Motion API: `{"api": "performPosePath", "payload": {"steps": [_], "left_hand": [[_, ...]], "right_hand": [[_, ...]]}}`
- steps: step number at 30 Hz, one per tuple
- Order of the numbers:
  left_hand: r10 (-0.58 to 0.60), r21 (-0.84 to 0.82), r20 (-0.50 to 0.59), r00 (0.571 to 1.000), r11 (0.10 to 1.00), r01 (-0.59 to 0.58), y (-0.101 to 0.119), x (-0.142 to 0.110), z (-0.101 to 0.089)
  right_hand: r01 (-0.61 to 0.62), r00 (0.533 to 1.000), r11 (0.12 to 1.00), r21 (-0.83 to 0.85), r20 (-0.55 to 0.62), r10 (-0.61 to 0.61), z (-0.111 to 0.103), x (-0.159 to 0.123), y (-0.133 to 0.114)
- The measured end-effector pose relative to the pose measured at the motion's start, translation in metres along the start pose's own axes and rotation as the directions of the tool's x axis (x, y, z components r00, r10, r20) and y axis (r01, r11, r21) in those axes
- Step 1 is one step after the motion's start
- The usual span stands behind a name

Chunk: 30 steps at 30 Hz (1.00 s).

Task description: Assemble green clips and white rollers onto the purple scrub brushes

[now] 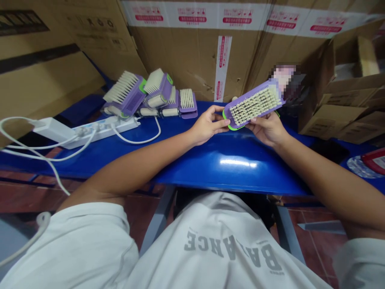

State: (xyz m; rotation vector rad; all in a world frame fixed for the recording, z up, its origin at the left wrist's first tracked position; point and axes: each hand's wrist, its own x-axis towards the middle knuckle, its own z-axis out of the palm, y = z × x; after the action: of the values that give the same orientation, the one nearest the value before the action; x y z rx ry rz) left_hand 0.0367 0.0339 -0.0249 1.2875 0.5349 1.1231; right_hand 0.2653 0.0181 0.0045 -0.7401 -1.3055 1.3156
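I hold a purple brush (254, 105) with pale bristles and a green edge above the blue table (234, 168), bristles facing me. My left hand (207, 125) pinches its near left end with thumb and fingers. My right hand (267, 129) grips it from below, fingers curled under the body. The brush tilts up to the right.
Several more purple brushes (150, 95) lie in a row at the back left of the table. A white power strip (87, 129) with white cables sits at the left. Cardboard boxes (195, 52) line the back and right. A red-edged object (374, 160) lies far right.
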Motion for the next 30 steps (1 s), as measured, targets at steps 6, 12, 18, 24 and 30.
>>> {"api": "performPosePath", "payload": {"steps": [6, 12, 18, 24, 30], "left_hand": [[0.007, 0.03, -0.019, 1.0, 1.0, -0.006, 0.005, 0.001, 0.0], [0.016, 0.018, -0.051, 0.999, 1.0, -0.015, 0.007, 0.001, 0.0], [-0.024, 0.04, -0.034, 0.999, 0.999, 0.026, 0.002, -0.002, 0.006], [0.016, 0.052, -0.03, 0.999, 0.999, -0.014, 0.005, 0.003, -0.003], [0.015, 0.046, -0.008, 1.0, 0.999, -0.014, 0.006, 0.002, -0.006]], "right_hand": [[0.064, 0.995, 0.998, -0.003, -0.081, -0.064, -0.012, 0.006, -0.013], [0.093, 0.99, 0.996, -0.014, -0.106, -0.094, -0.015, 0.005, -0.018], [0.022, 0.999, 0.999, 0.026, -0.04, -0.021, 0.005, 0.001, 0.0], [0.125, 0.99, 0.991, 0.041, -0.076, -0.122, -0.018, 0.007, -0.022], [0.013, 1.0, 1.0, 0.0, -0.026, -0.013, -0.012, 0.002, -0.006]]}}
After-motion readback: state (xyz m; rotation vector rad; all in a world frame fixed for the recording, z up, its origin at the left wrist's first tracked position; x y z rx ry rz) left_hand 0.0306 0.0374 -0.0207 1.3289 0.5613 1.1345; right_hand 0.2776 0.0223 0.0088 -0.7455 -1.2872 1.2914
